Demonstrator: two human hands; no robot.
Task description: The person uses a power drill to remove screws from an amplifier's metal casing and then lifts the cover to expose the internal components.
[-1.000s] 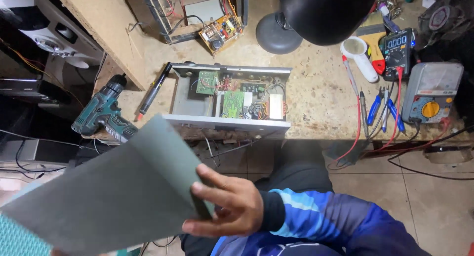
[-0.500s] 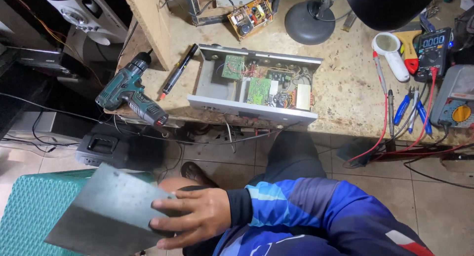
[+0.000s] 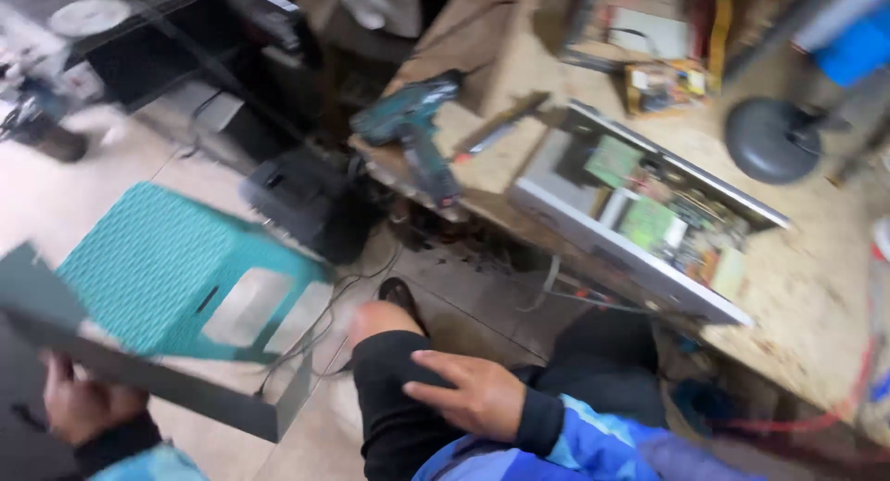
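Fingers of the left hand (image 3: 82, 409) grip the grey metal cover (image 3: 139, 370), holding it low beside the teal stool (image 3: 153, 268), while the right hand (image 3: 473, 395) rests open on the knee (image 3: 389, 351).

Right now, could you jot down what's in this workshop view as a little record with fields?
Left hand: left hand grips the edge of a grey metal cover panel, held low over the floor.
Right hand: right hand rests flat on the person's knee, holding nothing.
Below the panel: a teal plastic stool.
Workbench: an opened electronics chassis with green circuit boards, a teal cordless drill, a screwdriver.
Picture quality: motion-blurred.
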